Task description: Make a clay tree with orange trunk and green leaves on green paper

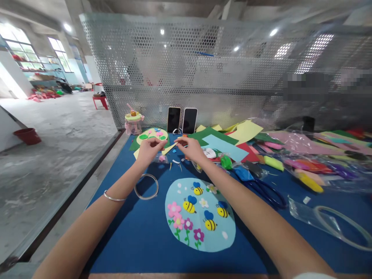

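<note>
My left hand [151, 150], wearing a bangle at the wrist, has thumb and fingertips pinched together; what they hold, if anything, is too small to make out. To its right, a narrow pale-yellow paper strip [169, 149] slants up to the fingertips of my right hand [190, 149], which are closed on its end. Below both hands lies a light-blue round sheet [216, 240] with clay bees, flowers and white dots. A yellow round piece on green paper [142, 136], decorated with pink and green shapes, sits behind my left hand.
Two phones [174, 120] lean upright against a perforated metal screen [203, 77]. A lidded cup [134, 124] stands at the back left. Coloured sheets [229, 147], bagged clay [274, 163] and blue-handled scissors [270, 193] spread rightward. A clear hoop [157, 188] lies near my left forearm.
</note>
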Demonstrator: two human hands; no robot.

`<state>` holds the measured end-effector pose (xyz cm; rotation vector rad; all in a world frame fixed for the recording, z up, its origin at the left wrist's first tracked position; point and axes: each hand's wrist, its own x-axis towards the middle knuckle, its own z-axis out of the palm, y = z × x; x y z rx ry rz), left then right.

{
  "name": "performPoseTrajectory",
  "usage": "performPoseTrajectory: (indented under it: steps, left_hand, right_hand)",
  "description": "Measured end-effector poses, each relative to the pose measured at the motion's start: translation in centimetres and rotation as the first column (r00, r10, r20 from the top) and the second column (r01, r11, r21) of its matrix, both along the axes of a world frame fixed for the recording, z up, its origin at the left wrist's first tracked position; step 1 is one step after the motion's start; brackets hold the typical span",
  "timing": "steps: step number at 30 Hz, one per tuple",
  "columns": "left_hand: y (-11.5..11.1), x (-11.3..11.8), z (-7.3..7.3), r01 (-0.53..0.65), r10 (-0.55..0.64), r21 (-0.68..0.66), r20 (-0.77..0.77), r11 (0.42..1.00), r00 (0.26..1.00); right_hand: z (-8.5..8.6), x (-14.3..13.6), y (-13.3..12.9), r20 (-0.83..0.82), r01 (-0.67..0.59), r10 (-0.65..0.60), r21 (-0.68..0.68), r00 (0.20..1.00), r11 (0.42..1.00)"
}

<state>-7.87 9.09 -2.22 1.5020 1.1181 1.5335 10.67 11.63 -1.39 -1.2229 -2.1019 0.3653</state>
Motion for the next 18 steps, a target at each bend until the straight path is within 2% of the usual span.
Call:
performPoseTrajectory:
  steps: [3,6,12,18]
  left_hand:
    - [-0.7,1.0,-0.3,0.032,-0.033,-0.008,-0.054,0.999,0.998]
    - [-1.8,2.7,-1.1,0.074,-0.077,-0.033,-0.087,0.997,0.993]
    - [-3.5,5.2,-2.5,0.149,-0.16,-0.075,-0.174,0.986,0.972]
    - [-5.1,6.0,-1.6,0.218,-0.229,-0.072,-0.294,0.973,0.928]
  right_hand:
    - [0.6,0.4,-2.9,-0.121,-0.089,0.09,0.008,0.989,0.996]
    - [0.3,0.7,-4.9,-0.187,-0.131,0.132,0.018,0.973,0.991]
    - [-0.8,2.1,-6.4,-0.196,-0.071,0.082,0.059,0.977,0.996]
    - [-0.4,4.6,-8.5,-0.164,-0.007,0.032,0.149,0.986,0.989]
